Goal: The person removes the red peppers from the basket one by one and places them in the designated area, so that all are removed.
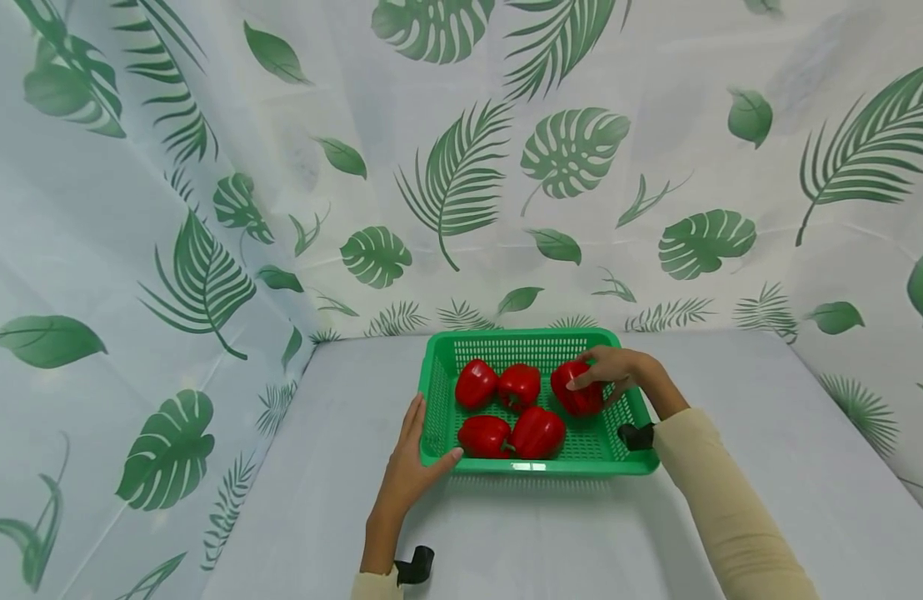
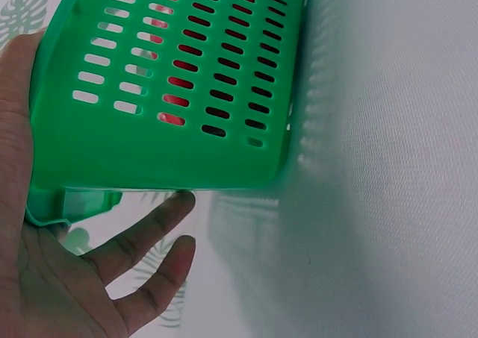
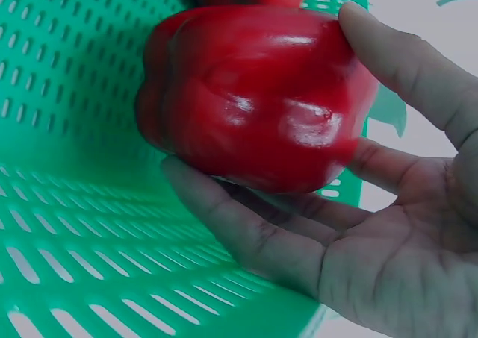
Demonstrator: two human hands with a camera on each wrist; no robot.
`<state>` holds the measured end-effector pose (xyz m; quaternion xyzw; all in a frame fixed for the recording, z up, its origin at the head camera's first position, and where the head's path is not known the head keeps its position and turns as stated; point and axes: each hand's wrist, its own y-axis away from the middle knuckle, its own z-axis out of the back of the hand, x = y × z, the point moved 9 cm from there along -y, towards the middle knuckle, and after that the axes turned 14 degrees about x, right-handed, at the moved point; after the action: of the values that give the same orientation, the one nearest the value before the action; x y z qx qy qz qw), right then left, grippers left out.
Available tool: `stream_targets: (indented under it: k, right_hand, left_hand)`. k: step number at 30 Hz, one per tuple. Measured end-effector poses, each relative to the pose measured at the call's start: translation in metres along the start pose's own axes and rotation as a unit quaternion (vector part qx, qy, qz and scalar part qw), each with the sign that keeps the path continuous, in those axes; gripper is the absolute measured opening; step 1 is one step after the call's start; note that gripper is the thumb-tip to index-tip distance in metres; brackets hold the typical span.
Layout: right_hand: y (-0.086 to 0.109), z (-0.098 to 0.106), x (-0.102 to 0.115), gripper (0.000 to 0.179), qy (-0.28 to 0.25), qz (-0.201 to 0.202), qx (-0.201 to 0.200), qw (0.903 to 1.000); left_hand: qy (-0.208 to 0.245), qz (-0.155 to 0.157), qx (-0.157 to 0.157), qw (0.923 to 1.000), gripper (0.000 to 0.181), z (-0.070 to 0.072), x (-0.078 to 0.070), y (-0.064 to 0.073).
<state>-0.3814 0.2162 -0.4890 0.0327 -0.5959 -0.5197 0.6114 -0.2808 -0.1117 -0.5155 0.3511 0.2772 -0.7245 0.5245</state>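
A green plastic basket (image 1: 533,467) with slotted walls stands on the table and holds several red bell peppers. My right hand (image 1: 616,367) grips one glossy bell pepper (image 1: 574,388) at the basket's right side. In the right wrist view, the thumb lies on one side of this pepper (image 3: 258,99) and the fingers curl beneath it. At the basket's front left corner is my left hand (image 1: 411,471), its thumb at the rim and its fingers extended along the outer left side. The left wrist view shows two fingers (image 2: 153,237) stretched out beside the slotted wall.
Two bell peppers, one at back left (image 1: 476,384) and one at back middle (image 1: 519,386), lie in the basket. Two more, front left (image 1: 484,437) and front middle (image 1: 539,432), touch near their stems. A leaf-printed curtain (image 1: 461,183) rises behind the white table (image 1: 551,542).
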Motion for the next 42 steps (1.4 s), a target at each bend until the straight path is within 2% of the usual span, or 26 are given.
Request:
stream_targets:
  k: [6, 17, 24, 33, 42]
  right_hand:
    - [0.006, 0.004, 0.006, 0.088, -0.021, 0.038, 0.003, 0.999]
    - [0.017, 0.008, 0.008, 0.086, -0.045, 0.081, 0.0, 0.9957]
    - [0.023, 0.015, 0.009, 0.078, -0.057, 0.146, -0.01, 0.9877]
    - [0.029, 0.024, 0.009, 0.071, -0.075, 0.186, -0.033, 0.9791]
    - [0.042, 0.037, 0.003, 0.081, -0.087, 0.221, -0.077, 0.9685]
  left_hand:
    - [-0.001, 0.001, 0.001, 1.0, 0.094, 0.0, 0.0, 0.0]
    - [-0.002, 0.0, 0.002, 1.0, 0.094, 0.0, -0.001, 0.0]
    - [-0.007, 0.002, 0.004, 1.0, 0.095, -0.001, 0.0, 0.0]
    - [-0.003, -0.004, -0.001, 1.0, 0.094, 0.0, 0.001, 0.0]
    - [0.003, 0.002, 0.002, 1.0, 0.096, 0.0, 0.001, 0.0]
